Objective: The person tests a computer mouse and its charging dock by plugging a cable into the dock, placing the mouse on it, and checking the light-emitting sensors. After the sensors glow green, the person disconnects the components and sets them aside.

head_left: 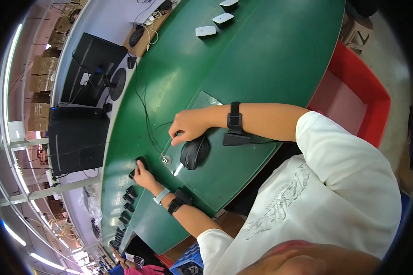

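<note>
My left hand (144, 178) reaches out over the green table and is closed round a small black block-like thing (141, 161), partly covered by the fingers. Curled fingers on my right hand (188, 127) are drawn together above a glossy clear sheet (229, 176); what they hold, if anything, is hidden. Just beside that hand a rounded black device (195, 152), shaped like a large computer mouse, rests on the sheet. A pale connector (166, 159) on a thin dark cable lies between the two hands. Both wrists wear black straps.
Small black blocks (128, 195) stand in a row past my left hand. Several white-topped boxes (205, 32) sit at the table's upper end. A monitor (94, 68) and a black computer case (78, 140) stand opposite. A red bin (376, 96) is by my right arm; another person's pink sleeve (144, 269) shows below.
</note>
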`<state>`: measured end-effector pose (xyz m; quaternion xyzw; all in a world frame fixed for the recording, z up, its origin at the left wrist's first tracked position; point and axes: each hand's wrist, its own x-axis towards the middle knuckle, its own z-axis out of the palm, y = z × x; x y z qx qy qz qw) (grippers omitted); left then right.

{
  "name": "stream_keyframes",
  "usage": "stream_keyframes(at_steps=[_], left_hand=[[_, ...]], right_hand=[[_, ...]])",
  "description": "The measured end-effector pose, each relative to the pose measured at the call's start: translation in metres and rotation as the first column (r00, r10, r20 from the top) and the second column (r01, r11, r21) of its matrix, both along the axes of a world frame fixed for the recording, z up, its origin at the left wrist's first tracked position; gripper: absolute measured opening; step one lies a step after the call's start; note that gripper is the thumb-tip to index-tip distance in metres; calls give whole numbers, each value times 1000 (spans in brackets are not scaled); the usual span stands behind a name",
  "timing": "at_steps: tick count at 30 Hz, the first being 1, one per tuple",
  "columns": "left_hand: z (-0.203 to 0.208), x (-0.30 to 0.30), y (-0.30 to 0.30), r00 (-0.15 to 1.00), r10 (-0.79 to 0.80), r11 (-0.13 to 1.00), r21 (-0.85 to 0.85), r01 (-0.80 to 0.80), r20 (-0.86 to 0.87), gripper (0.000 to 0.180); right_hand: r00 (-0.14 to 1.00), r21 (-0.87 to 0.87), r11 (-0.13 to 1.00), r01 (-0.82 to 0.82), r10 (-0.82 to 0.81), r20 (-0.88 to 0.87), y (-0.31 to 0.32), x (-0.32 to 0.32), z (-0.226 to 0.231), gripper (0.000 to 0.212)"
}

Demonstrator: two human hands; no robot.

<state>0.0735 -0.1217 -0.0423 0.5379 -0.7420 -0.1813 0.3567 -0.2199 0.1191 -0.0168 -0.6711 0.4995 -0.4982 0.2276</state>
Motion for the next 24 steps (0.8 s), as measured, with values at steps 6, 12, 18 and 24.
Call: stream_keyframes(at_steps=[6,12,18,24], left_hand=[[27,-45,3,919,258,894,-433,-111,297,68],[158,-306,119,360,-911,359,-41,932,199,36],[97,-473,132,76,-721,41,-68,997,689,52],[89,-492,149,-7,-765,187,233,954,644,57]], right_hand=[[999,28,1000,-4,5,-53,0,-6,2,35],[989,17,1000,-20,22,-146,0,-4,-8,36],[975,8,998,-57,57,-213,-16,4,-19,34],[996,-173,985,3,-19,-88,-18,7,-36,32]])
